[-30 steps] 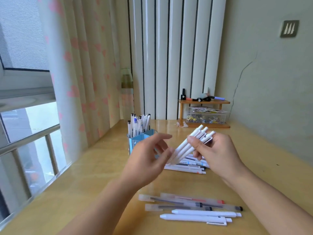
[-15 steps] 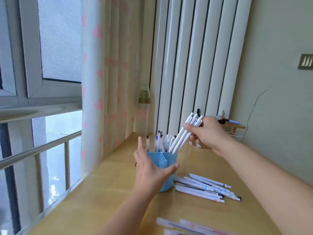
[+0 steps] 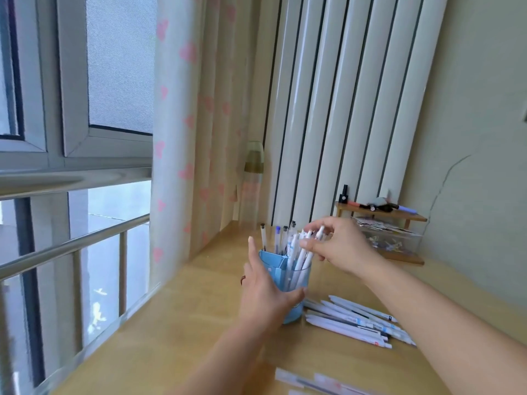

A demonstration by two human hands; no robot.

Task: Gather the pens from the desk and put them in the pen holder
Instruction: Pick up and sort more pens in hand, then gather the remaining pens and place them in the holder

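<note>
left hand point(image 3: 266, 292) cupping pen holder point(image 3: 288, 276), steadying it | right hand point(image 3: 335, 246) pinching white pens point(image 3: 302, 256), lowering into holder | more pens point(image 3: 353, 320) waiting on counter point(image 3: 185, 323)

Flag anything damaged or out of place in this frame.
A thin crack runs down the wall right of the radiator. Loose pens lie in an untidy pile on the desk beside the blue pen holder. Nothing looks spilled.

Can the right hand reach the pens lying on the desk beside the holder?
Probably yes. The loose pens lie just below the right hand, with nothing between them, but its fingers are at the white pens in the holder.
</note>
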